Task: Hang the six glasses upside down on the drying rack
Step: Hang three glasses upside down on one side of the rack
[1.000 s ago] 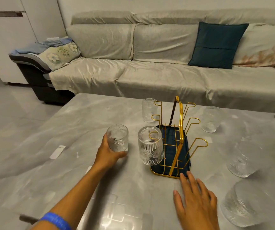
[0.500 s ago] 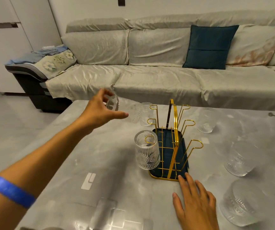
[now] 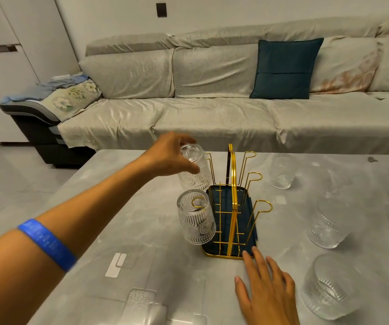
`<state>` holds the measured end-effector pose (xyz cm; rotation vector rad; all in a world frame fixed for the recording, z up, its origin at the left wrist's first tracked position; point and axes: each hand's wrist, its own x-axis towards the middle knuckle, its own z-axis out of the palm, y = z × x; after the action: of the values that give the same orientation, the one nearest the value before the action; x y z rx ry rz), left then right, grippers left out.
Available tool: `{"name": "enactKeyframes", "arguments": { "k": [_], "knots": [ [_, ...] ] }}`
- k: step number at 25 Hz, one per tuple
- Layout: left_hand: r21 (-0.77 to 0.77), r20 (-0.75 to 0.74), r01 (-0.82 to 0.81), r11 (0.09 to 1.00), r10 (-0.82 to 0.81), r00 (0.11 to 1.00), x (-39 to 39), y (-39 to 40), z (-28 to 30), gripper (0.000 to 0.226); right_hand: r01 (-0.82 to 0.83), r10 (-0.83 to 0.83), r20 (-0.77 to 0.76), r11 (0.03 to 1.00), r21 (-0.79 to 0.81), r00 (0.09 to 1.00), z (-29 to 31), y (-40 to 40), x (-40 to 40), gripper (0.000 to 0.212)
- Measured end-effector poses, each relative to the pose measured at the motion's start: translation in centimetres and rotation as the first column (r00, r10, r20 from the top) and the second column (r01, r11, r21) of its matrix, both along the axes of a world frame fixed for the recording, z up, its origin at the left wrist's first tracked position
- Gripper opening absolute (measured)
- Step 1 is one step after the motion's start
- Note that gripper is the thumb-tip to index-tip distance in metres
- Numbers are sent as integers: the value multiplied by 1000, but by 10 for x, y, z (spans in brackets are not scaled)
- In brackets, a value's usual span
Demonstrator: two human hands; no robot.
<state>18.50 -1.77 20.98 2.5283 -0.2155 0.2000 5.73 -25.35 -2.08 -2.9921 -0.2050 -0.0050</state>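
Observation:
A gold wire drying rack (image 3: 232, 184) with a dark blue tray stands mid-table. One ribbed glass (image 3: 197, 219) hangs upside down on its near-left peg. My left hand (image 3: 170, 156) grips a second glass (image 3: 194, 171), upside down, over the middle-left peg; whether it rests on the peg I cannot tell. My right hand (image 3: 267, 289) lies flat on the table with its fingertips at the rack's near edge. Three more glasses stand upright to the right: a far glass (image 3: 282, 171), a middle glass (image 3: 328, 227) and a near glass (image 3: 329, 287).
The grey marble table (image 3: 141, 231) ends just behind the rack, with a covered sofa (image 3: 212, 113) and a teal cushion (image 3: 285, 69) beyond. White stickers (image 3: 116, 265) and a clear patterned item (image 3: 141, 301) lie near the front edge.
My left hand lifted a glass from the table's left side, turned it upside down and carried it right to the rack's left pegs. My right hand stayed at the rack's base.

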Motion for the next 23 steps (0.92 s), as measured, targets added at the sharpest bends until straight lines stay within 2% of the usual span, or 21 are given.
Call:
{"name": "enactKeyframes", "arguments": {
  "k": [11, 15, 17, 19, 21, 23],
  "knots": [
    [26, -70, -36, 999, 37, 997, 11, -7, -29, 80, 5, -5, -33, 1000, -10, 999, 3, 0, 2, 72],
    [47, -109, -32, 998, 37, 993, 17, -12, -44, 82, 13, -12, -49, 1000, 23, 999, 8, 3, 2, 71],
    [72, -115, -16, 997, 25, 993, 20, -14, -50, 82, 30, -30, -6, 998, 62, 1000, 13, 6, 1, 69],
    [83, -131, -10, 996, 21, 991, 24, -16, -53, 79, 14, -13, -35, 1000, 12, 999, 15, 6, 1, 70],
    [90, -186, -2, 996, 19, 982, 29, -16, -53, 77, -3, -1, -50, 998, -70, 999, 19, 6, -1, 71],
    [36, -296, 33, 999, -21, 955, 34, -10, -49, 79, -3, 2, -71, 1000, -26, 998, 23, 5, 1, 64]
  ]
}}
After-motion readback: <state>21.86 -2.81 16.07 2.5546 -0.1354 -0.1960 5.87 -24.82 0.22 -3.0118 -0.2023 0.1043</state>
